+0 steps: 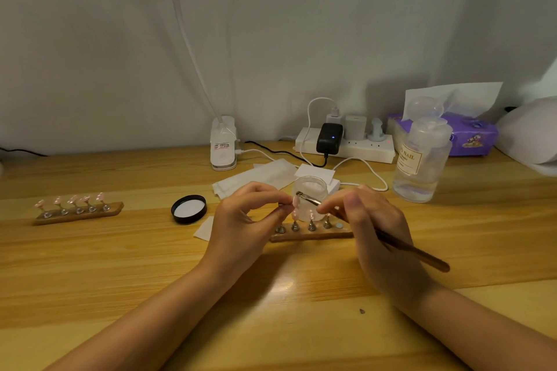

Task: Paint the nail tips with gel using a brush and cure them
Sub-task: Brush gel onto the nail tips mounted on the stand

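— What are the hands doing?
— The right hand (373, 220) grips the brush (391, 242); the left hand (241, 220) pinches a pink nail tip (295, 201) against its bristles.
— And around them?
— The open gel jar (310, 191) sits just behind, the wooden stand (310, 233) beneath, mid-table (120, 265); another stand (78, 212) lies toward the left edge.

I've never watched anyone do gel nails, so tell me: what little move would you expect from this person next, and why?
Probably a short stroke of the brush along the nail tip. The left hand pinches that tip on its stand in front of the open gel jar, and the right hand holds the brush with its bristles right at the tip. Whether they touch yet is unclear.
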